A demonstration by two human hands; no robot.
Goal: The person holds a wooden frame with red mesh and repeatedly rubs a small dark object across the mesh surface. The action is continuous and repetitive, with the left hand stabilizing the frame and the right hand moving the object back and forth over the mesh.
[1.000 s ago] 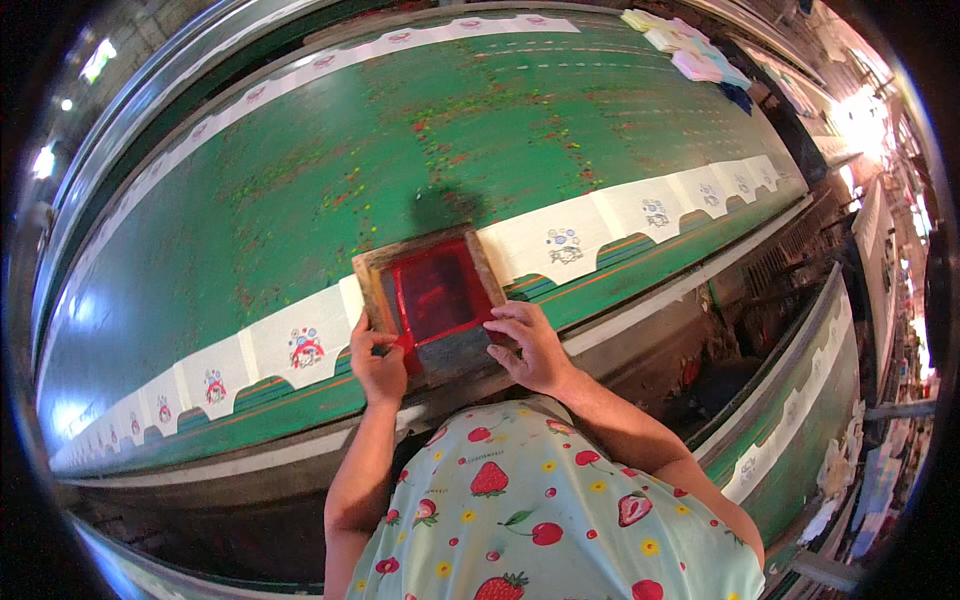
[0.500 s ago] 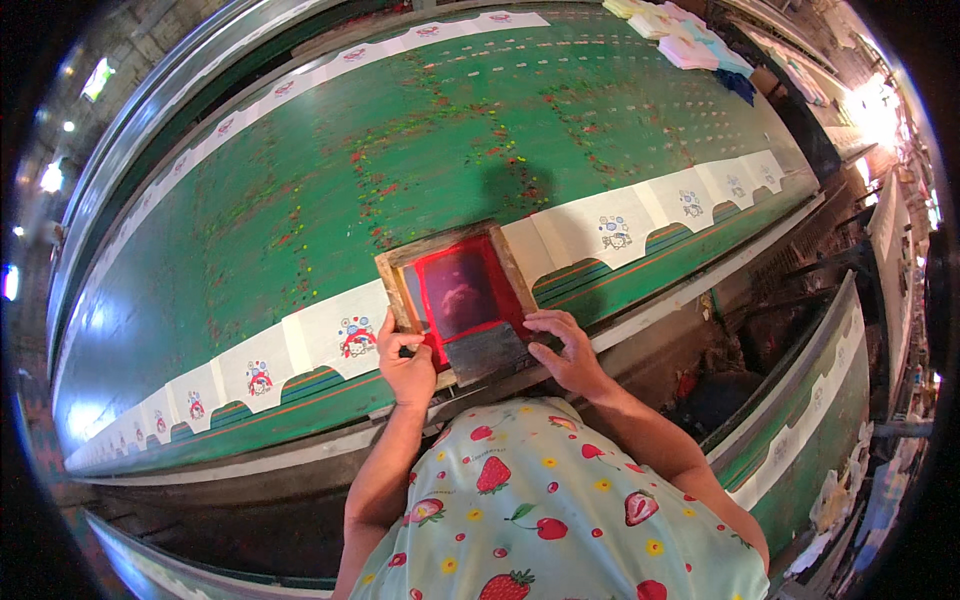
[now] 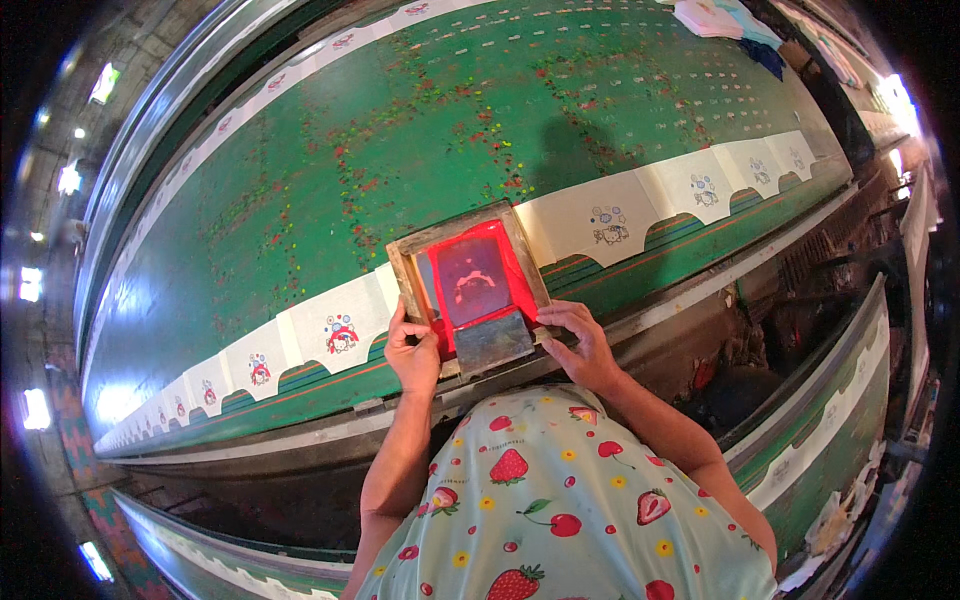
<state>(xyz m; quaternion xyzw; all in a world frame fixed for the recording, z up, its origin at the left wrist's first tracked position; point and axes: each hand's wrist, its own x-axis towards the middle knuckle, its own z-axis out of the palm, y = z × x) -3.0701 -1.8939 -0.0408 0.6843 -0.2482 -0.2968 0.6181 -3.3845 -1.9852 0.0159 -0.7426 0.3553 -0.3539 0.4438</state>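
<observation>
Shadow (image 3: 578,150) cleared screen (image 3: 472,268); apron lettering (image 3: 505,446) tiny

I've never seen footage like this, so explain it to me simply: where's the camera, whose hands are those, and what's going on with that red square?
There's no machine here. A wide fisheye camera on a person's head looks down, so straight edges bend. Those are the wearer's bare hands, above a fruit-patterned garment.

The left hand and right hand hold the near corners of a wooden frame. The red square is its red-edged mesh panel, with a dark flat piece at the near end.

Beneath is a long, paint-flecked green table bearing white pieces with small printed pictures.
</observation>
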